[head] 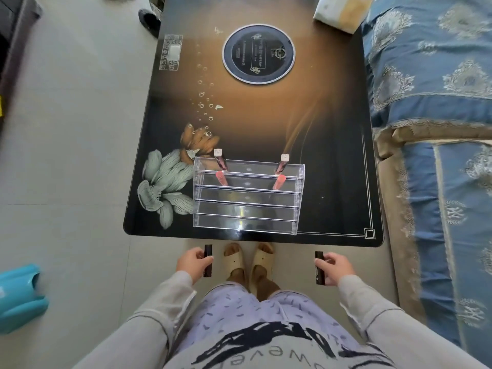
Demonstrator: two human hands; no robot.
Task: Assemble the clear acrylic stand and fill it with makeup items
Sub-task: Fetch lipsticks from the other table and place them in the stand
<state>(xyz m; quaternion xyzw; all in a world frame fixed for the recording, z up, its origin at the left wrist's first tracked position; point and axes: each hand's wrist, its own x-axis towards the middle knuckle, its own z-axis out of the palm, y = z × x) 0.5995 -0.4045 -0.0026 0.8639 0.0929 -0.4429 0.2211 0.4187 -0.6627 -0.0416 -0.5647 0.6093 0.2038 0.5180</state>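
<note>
A clear acrylic stand [246,201] with several stepped tiers stands near the front edge of the dark table [332,203]. Two pink lip gloss tubes stand in its top tier, one at the left [220,167] and one at the right [281,171]. Below the table's front edge, my left hand [193,263] grips a dark lipstick tube [208,261]. My right hand [335,267] grips a second dark lipstick tube [320,267]. Both hands are apart from the stand, over the floor.
A round black induction plate [258,53] is set into the table's far half, with a printed control panel [171,52] to its left. A tissue pack [339,13] lies at the far right corner. A blue sofa [436,102] runs along the right. A teal object [20,296] lies on the floor at left.
</note>
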